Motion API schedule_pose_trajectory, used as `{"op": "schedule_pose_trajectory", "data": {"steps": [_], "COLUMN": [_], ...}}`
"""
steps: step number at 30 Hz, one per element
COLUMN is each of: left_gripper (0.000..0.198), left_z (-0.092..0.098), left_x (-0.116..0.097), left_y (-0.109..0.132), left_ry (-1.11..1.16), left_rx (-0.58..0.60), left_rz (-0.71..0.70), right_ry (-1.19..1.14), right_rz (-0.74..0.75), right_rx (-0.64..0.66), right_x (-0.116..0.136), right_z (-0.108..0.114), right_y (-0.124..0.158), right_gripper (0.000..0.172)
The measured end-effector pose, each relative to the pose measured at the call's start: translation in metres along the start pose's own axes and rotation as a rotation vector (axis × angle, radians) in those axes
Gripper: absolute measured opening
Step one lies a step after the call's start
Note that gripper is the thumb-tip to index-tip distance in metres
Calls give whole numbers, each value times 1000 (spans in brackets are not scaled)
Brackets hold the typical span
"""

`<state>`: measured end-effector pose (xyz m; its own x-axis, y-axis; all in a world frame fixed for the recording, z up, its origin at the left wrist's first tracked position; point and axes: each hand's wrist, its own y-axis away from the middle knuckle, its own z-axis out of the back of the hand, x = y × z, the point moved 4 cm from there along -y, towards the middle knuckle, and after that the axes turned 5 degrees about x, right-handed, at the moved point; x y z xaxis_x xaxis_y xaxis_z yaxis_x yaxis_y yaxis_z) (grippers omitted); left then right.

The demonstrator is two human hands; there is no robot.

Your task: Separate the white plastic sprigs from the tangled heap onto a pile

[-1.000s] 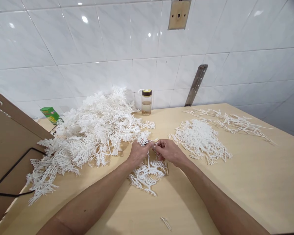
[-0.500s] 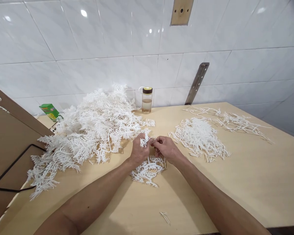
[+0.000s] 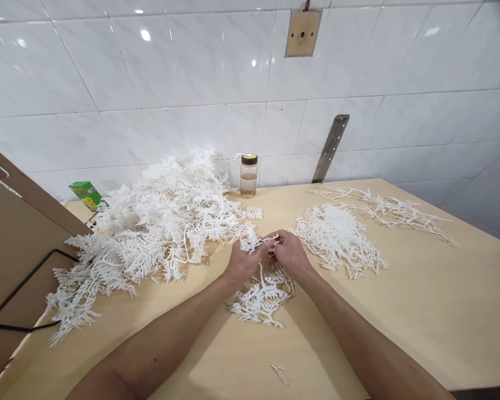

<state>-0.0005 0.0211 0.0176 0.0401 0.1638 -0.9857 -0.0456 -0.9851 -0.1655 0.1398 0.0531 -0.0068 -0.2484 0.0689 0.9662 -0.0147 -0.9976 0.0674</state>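
Observation:
My left hand [image 3: 242,261] is closed around a white branching plastic sprig [image 3: 250,242], whose tufted end sticks out above the fingers. The fingertips of my right hand [image 3: 289,251] pinch the sprig's thin stem, close beside the left fingers. Below both hands lies a small heap of white branched pieces [image 3: 260,303] on the table; part of it is hidden by the hands. To the left is a large pile of white branches [image 3: 158,211]. A lower heap of short white pieces [image 3: 341,239] sits right of my right hand.
Long bare white stems [image 3: 391,208] lie at the table's back right. A water bottle [image 3: 249,176] stands near the tiled wall, a green box [image 3: 87,194] behind the big pile. A cardboard box [image 3: 20,244] borders the left side. One loose sprig [image 3: 280,375] lies near the front of the table [image 3: 216,361].
The view has tilted up slightly. Both hands stay together, and more of the sprig and its stem now shows between them. The small heap beneath appears shifted slightly right.

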Motion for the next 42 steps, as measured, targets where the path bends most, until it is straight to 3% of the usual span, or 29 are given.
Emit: {"op": "schedule_pose_trajectory", "data": {"steps": [2, 7, 13, 14, 15, 18, 20, 24, 30, 37, 42], "left_gripper": [33, 41, 38, 38, 38, 38, 40, 42, 36, 29, 33], "left_z": [7, 19, 19, 19, 19, 19, 18, 17, 18, 19, 20], "left_x": [2, 10, 14, 15, 15, 13, 11, 9, 12, 13, 20], "left_y": [-3, -9, -14, -14, -14, -12, -10, -9, -11, -14, -16], "left_ry": [10, 113, 208, 206, 196, 136, 95, 49, -4, -117, -125], "left_rx": [-40, -64, -57, -65, -72, -79, -72, -76, -90, -43, -39], "left_rz": [84, 288, 325, 329, 335, 356, 360, 353, 374, 416, 456], "right_ry": [-24, -33, 403, 417, 395, 241, 195, 157, 230, 319, 457], "right_rz": [74, 174, 241, 232, 205, 123, 152, 201, 277, 351, 551], "right_rx": [-17, -46, -353, -351, -288, 76, 172, 107, 12, 8, -21], "right_x": [3, 11, 22, 24, 24, 24, 27, 25, 22, 24, 28], "right_z": [7, 20, 55, 56, 53, 26, 7, -10, -8, -8, -11], "right_y": [-1, 0, 1, 2, 2, 9, 16, 21, 19, 20, 25], "right_gripper": [9, 25, 25, 27, 28, 33, 34, 30, 25, 24, 17]}}
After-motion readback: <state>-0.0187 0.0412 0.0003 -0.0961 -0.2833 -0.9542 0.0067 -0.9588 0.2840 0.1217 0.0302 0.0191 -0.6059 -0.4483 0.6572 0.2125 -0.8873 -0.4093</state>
